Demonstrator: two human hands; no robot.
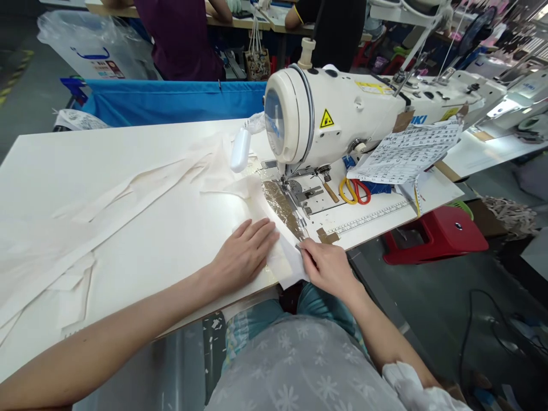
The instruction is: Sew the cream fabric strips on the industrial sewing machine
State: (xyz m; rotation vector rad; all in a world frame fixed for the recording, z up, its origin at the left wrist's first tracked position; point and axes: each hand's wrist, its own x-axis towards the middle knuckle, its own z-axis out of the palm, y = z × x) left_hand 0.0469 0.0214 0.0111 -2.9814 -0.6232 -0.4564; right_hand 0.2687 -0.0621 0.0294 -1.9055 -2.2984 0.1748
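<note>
A strip of thin white fabric [252, 197] runs from the left of the table to the front edge by the sewing machine [334, 111]. My left hand [246, 251] lies flat on this fabric with its fingers stretched out. At the table's front edge, my right hand [325, 265] pinches the fabric's right edge between thumb and fingers. Brown shiny tape [280, 208] covers the machine bed just beyond my hands. The needle area [285, 178] sits farther back, apart from both hands.
Scissors with yellow and red handles [355, 191] lie right of the needle, near a printed paper sheet [406, 151]. A ruler strip [372, 217] runs along the front edge. A red stool [445, 234] stands at the right. Two people sit beyond the blue cloth [171, 100].
</note>
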